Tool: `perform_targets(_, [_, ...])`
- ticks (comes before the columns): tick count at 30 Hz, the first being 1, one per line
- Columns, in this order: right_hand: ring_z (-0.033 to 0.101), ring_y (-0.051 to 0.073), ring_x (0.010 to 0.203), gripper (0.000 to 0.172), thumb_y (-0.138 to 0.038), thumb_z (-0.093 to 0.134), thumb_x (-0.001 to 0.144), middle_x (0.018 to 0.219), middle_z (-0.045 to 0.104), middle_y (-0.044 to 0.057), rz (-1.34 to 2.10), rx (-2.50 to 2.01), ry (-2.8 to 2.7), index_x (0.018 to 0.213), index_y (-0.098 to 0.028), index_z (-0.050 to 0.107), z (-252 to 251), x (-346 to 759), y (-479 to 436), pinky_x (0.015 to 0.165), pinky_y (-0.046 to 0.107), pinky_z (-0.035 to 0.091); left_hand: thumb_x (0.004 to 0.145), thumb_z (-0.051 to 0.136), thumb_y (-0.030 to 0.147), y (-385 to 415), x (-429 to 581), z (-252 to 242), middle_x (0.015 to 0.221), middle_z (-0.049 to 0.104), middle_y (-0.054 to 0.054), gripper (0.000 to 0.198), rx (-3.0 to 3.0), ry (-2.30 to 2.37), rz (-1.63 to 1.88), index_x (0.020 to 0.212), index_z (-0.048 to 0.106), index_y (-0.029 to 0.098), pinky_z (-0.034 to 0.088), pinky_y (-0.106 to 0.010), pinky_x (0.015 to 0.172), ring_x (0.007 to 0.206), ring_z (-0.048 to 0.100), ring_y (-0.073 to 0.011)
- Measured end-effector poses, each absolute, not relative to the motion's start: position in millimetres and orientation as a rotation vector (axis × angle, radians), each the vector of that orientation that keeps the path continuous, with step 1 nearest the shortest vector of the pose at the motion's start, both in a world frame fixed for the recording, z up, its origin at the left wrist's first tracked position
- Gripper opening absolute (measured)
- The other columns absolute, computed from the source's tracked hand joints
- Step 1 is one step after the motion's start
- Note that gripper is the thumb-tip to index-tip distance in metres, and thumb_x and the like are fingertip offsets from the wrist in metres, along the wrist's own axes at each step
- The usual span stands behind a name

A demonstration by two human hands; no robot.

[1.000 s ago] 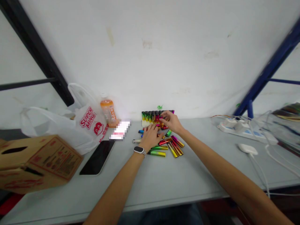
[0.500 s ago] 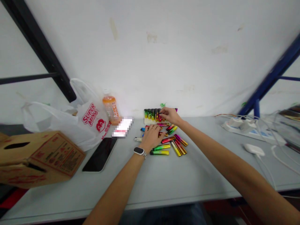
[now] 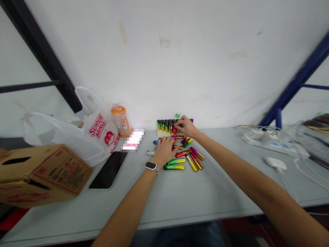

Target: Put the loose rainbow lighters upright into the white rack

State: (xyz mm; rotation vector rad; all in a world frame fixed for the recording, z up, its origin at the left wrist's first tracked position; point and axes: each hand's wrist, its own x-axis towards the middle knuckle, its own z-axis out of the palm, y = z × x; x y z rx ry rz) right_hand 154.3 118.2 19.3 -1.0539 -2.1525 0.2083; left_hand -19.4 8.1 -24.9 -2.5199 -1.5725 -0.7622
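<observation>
Several shiny coloured lighters (image 3: pixel 191 158) lie loose on the grey table (image 3: pixel 180 195). More lighters stand upright in a white tray (image 3: pixel 166 127) against the wall. My left hand (image 3: pixel 164 150), with a watch on the wrist, rests palm down on the loose lighters, fingers bent over them. My right hand (image 3: pixel 186 126) reaches to the tray's right end, fingertips pinched on an upright pink lighter (image 3: pixel 175 128).
A black phone (image 3: pixel 109 169) lies left of the lighters. Behind it are a white plastic bag (image 3: pixel 95 137) and an orange drink bottle (image 3: pixel 118 118). A cardboard box (image 3: pixel 38 175) sits at far left. A power strip (image 3: pixel 267 139) and white cables are at right.
My right hand lifted from the loose pile to the tray's top and stays there. The view shifted slightly. My left hand stays on the lighters.
</observation>
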Motion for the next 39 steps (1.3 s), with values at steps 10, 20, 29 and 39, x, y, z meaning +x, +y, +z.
perform_targets(10, [0.061,0.025,0.104,0.031,-0.028,0.051,0.093,0.113,0.061,0.013,-0.13,-1.352,-2.384,0.119,-0.018,0.065,11.8,157.3,58.9,0.093,0.035,0.041,0.096,0.046,0.021,1.3,-23.8,-14.5,0.116,0.064,-0.009,0.019,-2.525,-1.591,-0.84,0.106,0.062,0.021,0.043,-0.043,0.095,0.111,0.055,-0.026])
perform_targets(20, [0.069,0.032,0.094,0.018,-0.028,0.064,0.081,0.094,0.076,0.016,-0.211,-1.553,-2.728,0.092,-0.017,0.073,26.6,140.9,73.2,0.091,0.042,0.034,0.096,0.046,0.022,2.9,-28.3,-17.0,0.108,0.064,-0.009,0.017,-2.458,-1.671,-0.89,0.098,0.063,0.021,0.046,-0.043,0.087,0.105,0.056,-0.0275])
perform_targets(29, [0.065,0.029,0.094,0.021,-0.032,0.052,0.09,0.103,0.071,0.018,-0.082,-1.42,-2.37,0.102,-0.016,0.059,23.7,157.5,59.9,0.086,0.039,0.04,0.098,0.045,0.026,6.5,-34.5,-16.6,0.107,0.065,-0.01,0.02,-2.426,-1.749,-0.906,0.099,0.065,0.019,0.047,-0.043,0.088,0.105,0.057,-0.028])
perform_targets(39, [0.038,0.008,0.043,0.031,-0.046,0.064,0.077,0.055,0.048,-0.009,1.598,-0.743,-0.954,0.097,-0.023,0.057,12.7,151.1,5.5,0.044,0.02,0.034,0.097,0.047,0.026,3.6,-22.2,-15.1,0.106,0.063,-0.009,0.019,-2.478,-1.618,-0.824,0.098,0.065,0.019,0.046,-0.041,0.09,0.104,0.056,-0.0261])
